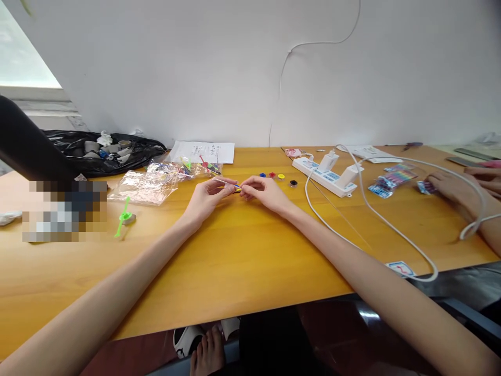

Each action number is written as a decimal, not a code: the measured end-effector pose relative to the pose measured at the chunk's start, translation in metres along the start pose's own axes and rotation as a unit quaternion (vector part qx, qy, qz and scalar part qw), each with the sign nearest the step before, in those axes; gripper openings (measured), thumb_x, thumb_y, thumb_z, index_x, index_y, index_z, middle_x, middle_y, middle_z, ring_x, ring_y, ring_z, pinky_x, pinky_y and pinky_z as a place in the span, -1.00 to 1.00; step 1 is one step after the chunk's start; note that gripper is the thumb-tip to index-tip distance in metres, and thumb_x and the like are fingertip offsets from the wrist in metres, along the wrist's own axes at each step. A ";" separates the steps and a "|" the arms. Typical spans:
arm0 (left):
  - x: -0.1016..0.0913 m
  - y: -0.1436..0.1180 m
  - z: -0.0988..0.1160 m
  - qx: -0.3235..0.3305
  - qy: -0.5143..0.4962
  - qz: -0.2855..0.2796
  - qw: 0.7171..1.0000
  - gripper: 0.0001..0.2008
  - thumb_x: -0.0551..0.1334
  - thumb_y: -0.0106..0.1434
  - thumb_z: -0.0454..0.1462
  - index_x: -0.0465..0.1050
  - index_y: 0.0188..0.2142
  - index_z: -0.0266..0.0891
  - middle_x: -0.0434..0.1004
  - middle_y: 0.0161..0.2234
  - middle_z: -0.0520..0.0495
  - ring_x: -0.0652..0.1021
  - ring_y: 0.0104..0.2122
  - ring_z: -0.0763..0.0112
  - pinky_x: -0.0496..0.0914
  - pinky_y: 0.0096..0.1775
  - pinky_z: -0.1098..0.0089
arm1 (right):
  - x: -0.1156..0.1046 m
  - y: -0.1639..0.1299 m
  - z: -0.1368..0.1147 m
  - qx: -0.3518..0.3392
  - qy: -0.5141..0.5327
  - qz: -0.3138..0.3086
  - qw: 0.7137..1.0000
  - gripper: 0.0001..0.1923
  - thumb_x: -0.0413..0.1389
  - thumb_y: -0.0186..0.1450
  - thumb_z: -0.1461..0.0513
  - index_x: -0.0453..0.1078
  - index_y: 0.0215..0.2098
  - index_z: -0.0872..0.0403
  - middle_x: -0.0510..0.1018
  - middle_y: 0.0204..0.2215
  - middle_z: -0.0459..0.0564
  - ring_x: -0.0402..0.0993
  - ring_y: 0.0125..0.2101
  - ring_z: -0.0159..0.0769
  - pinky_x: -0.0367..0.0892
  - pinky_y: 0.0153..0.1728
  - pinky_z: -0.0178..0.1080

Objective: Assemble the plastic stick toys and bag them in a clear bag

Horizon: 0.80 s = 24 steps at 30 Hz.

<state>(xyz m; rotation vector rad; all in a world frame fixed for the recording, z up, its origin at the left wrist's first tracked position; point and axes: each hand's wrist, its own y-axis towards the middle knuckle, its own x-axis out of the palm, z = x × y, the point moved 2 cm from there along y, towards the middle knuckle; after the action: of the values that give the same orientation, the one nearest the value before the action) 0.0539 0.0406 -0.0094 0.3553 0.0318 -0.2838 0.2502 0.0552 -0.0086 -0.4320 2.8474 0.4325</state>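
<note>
My left hand (pixel 206 197) and my right hand (pixel 267 192) meet over the middle of the wooden table, fingers pinched together. Between them is a thin white-and-blue stick (pixel 236 186); the fingers cover much of it, and its exact kind is too small to tell. The left fingers grip its white side, and the right fingertips close on its other end. Just beyond the right hand lie small round plastic pieces: a blue one (pixel 262 175), a red one (pixel 272 175), a yellow one (pixel 281 177) and a black one (pixel 293 184).
Clear plastic bags (pixel 146 187) with colourful parts lie left, near a bright green plastic piece (pixel 124 216). A black bag (pixel 129 156) holds rubbish behind. Rightward are a white power strip (pixel 305 168), looping white cables (pixel 376 209) and another person's hands (pixel 450 188) with small packets.
</note>
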 end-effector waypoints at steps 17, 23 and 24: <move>0.000 0.001 -0.003 -0.069 -0.036 0.000 0.997 -0.45 0.49 0.08 -0.11 0.55 0.04 -0.27 0.55 0.14 -0.25 0.55 0.13 0.02 0.36 0.22 0.09 | -0.002 -0.001 -0.005 -0.053 -0.091 0.009 0.994 -0.80 0.26 0.25 0.13 0.56 -0.25 0.10 0.67 -0.24 0.02 0.58 -0.24 -0.27 0.44 -0.17 -0.24; 0.000 0.000 -0.002 -0.065 0.001 0.000 0.998 -0.47 0.46 0.13 -0.06 0.55 0.03 -0.25 0.65 0.00 -0.23 0.60 0.05 0.04 0.41 0.16 0.11 | 0.000 -0.004 -0.007 -0.046 -0.148 0.045 0.987 -0.87 0.24 0.23 0.24 0.55 -0.24 0.10 0.67 -0.33 0.00 0.57 -0.31 -0.30 0.43 -0.23 -0.26; 0.000 0.000 -0.002 -0.063 0.008 -0.003 0.998 -0.48 0.45 0.15 -0.04 0.55 0.04 -0.24 0.66 -0.03 -0.22 0.61 0.03 0.05 0.43 0.14 0.12 | 0.000 -0.005 -0.007 -0.052 -0.157 0.048 0.985 -0.87 0.23 0.23 0.26 0.55 -0.24 0.10 0.66 -0.34 -0.01 0.57 -0.33 -0.30 0.43 -0.25 -0.27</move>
<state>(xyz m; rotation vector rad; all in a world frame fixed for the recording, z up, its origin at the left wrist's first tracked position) 0.0542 0.0409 -0.0116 0.2322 0.0655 -0.2829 0.2501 0.0482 -0.0030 -0.2202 2.5540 0.6099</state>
